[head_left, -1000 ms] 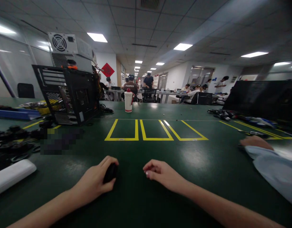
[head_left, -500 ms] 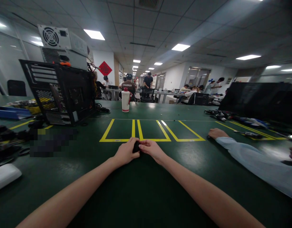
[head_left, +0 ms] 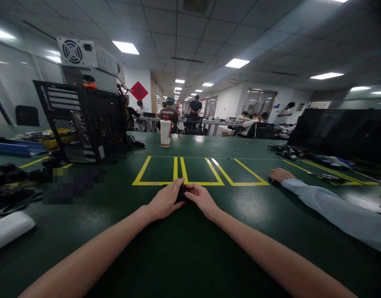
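And I'm looking across an open office fitted out like an electronics workshop: black computer case [head_left: 85,120] here, power supply [head_left: 87,54] stacked above, green worktable [head_left: 178,256] marked with yellow tape [head_left: 202,183], and beyond, people [head_left: 169,114] at long desks [head_left: 213,121], ceiling lights [head_left: 125,47] glowing overhead.

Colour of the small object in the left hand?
Black; the small object shows best in the head view.
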A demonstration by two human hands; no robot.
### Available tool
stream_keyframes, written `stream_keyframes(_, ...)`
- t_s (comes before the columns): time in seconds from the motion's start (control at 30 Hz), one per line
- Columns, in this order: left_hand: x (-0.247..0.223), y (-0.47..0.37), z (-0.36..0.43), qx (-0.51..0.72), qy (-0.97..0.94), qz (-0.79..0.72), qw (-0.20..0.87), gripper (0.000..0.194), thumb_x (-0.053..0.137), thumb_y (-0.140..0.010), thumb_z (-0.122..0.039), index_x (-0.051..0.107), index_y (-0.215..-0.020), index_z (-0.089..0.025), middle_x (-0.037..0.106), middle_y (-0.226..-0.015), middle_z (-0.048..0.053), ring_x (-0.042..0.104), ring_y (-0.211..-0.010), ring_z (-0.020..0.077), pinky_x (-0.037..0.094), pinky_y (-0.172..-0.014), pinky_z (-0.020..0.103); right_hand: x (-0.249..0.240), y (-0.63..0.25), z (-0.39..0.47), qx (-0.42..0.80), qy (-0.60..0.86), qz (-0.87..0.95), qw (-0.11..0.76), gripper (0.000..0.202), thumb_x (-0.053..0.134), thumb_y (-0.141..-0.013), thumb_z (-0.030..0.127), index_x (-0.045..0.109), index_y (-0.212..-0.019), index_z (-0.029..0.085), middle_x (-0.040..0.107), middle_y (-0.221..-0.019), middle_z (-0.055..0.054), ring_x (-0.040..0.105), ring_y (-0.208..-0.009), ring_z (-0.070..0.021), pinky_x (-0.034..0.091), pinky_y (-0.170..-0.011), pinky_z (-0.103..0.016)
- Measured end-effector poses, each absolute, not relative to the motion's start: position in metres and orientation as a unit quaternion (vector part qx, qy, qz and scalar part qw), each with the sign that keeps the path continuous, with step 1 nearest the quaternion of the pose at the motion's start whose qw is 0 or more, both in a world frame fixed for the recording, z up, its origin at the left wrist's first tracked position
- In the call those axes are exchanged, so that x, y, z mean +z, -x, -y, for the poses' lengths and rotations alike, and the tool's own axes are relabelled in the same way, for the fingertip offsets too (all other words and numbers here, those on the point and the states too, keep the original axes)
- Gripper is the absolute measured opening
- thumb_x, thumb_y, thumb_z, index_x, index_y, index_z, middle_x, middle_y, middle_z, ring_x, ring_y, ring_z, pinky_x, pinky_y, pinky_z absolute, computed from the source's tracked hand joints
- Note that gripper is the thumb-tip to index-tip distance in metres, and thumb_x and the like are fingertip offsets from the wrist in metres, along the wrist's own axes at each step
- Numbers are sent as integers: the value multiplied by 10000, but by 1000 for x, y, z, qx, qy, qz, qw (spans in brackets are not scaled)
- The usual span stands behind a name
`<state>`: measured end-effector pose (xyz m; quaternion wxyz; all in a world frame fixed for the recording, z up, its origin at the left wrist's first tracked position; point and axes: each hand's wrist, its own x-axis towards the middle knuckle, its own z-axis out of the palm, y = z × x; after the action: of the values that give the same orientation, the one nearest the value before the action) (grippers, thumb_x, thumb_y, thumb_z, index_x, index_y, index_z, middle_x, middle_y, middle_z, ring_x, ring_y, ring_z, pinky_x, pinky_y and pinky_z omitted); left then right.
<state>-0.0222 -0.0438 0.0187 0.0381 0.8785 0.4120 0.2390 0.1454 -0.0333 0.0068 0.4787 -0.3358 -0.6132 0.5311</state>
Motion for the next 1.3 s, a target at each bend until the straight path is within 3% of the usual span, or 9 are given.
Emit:
stream_keyframes(0.23,16,21,46,246,-872,-422,22,646,547,-767,-263,144,-1271,-241,344,-1302,88,403,-1168,241,356,-950,409,9,-143,39,515,353,614,483,252,588,-706,273,582,-930,157,618,-942,-47,563,-923,-175,406,-877,-335)
stream_keyframes(0.57,17,19,47,250,-881,-402,7,705,532,-789,-290,61,-1309,-225,314,-1326,101,348,-1208,239,337,-972,396,7,-144,36,510,343,620,488,368,606,-692,235,543,-1050,174,602,-1040,-60,552,-977,-174,401,-899,-333)
stream_keyframes(0.87,12,18,38,277,-872,-403,12,639,555,-763,-233,162,-1266,-212,355,-1267,103,423,-1141,241,362,-946,388,-2,-144,31,456,321,665,496,317,608,-671,154,564,-982,192,570,-1049,-35,525,-1019,-170,406,-917,-322)
stream_keyframes(1.17,7,17,38,291,-866,-406,7,641,571,-749,-232,177,-1254,-221,361,-1259,105,445,-1117,260,382,-918,419,7,-140,36,488,365,615,500,204,589,-706,272,585,-891,186,614,-906,-28,583,-889,-178,449,-833,-354)
stream_keyframes(1.3,8,17,39,292,-864,-410,7,616,553,-759,-231,179,-1249,-222,370,-1254,102,453,-1108,262,391,-906,427,7,-141,33,493,356,624,490,286,575,-720,265,555,-999,204,593,-1030,-44,567,-946,-181,442,-847,-355)
